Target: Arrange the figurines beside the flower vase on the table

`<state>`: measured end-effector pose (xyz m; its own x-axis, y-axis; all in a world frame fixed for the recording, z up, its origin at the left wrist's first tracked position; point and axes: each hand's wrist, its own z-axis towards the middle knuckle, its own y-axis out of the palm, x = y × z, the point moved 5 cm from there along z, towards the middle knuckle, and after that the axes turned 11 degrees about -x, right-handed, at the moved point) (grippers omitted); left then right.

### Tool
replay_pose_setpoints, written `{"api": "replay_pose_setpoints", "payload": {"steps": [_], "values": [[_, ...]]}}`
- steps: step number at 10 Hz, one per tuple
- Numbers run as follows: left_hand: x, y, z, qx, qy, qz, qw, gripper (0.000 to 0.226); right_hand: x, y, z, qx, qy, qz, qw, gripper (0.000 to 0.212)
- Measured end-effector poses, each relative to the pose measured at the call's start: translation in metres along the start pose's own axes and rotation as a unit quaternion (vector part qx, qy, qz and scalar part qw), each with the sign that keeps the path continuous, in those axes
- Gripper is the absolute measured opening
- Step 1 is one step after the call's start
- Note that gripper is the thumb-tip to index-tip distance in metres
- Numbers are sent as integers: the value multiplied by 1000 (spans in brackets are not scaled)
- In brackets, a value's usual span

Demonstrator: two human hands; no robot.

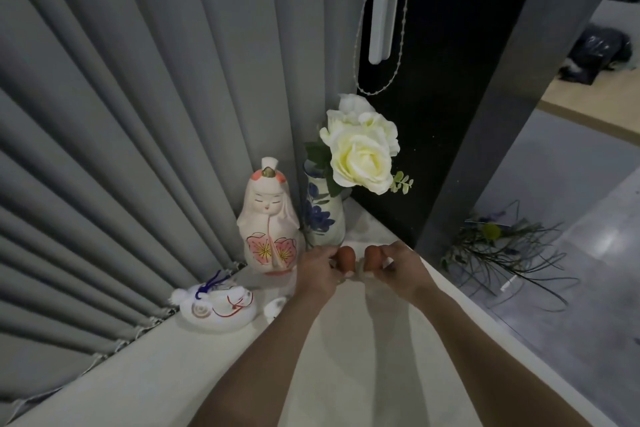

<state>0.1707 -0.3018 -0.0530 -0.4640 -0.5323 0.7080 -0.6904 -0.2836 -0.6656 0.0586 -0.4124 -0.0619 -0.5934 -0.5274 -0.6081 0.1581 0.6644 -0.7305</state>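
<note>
Just beyond the left hand and right hand, the way is blocked by the flower vase, with the tall doll figurine beside it ahead of the left hand. Left of the left forearm, the horse figurine and a small white piece are found. Bare tabletop is left open nearer than these. Passage further left is closed off by the blinds.

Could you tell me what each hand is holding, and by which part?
Each hand, left hand and right hand, pinches a small brown figurine low down; only the rounded tops show.
</note>
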Motion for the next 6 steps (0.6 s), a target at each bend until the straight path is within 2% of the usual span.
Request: {"api": "replay_pose_setpoints", "payload": {"steps": [2,4,5,6], "values": [[-10,8,3,-29,-31,-10,999,22,3,3,0,-19,0,25,1000,14],[-10,13,0,-41,-41,-143,988,28,5,5,1,-24,10,40,999,19],[-12,12,-5,-48,-35,-179,982,37,8,7,-1,-28,17,79,996,37],[-11,9,-5,-42,-47,-207,976,31,11,8,-3,-32,36,106,993,61]]}}
